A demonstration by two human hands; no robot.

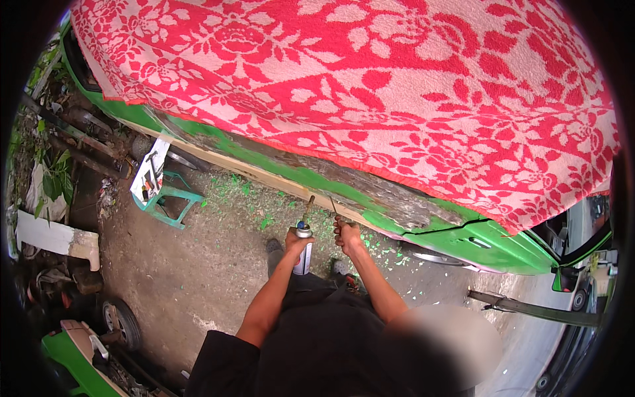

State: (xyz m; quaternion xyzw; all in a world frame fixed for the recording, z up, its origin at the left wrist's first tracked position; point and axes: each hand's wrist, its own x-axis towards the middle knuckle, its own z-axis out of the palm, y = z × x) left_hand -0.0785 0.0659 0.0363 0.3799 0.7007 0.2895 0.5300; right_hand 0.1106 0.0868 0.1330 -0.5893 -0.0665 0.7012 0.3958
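Observation:
My left hand (296, 241) is wrapped round a white gas canister (303, 261) fitted with a blow torch head (308, 210), whose brass-coloured nozzle points at the car's lower side. No flame can be made out. My right hand (347, 236) is closed on a thin, dark hand tool (333, 206), its tip close to the same sill; its exact kind is too small to tell. Before me stands a green car (456, 239). Paint is gone from a rough, grey-brown patch (397, 204) along its side, and a beige strip (264, 173) runs below.
A red and pink flowered cloth (370, 86) drapes over the car. To the left, a green plastic stool (173, 206) bears a white sheet with hand tools. Green paint flakes (246, 190) litter the ground. A loose wheel (122, 324) lies lower left; a metal beam (536, 308) is at right.

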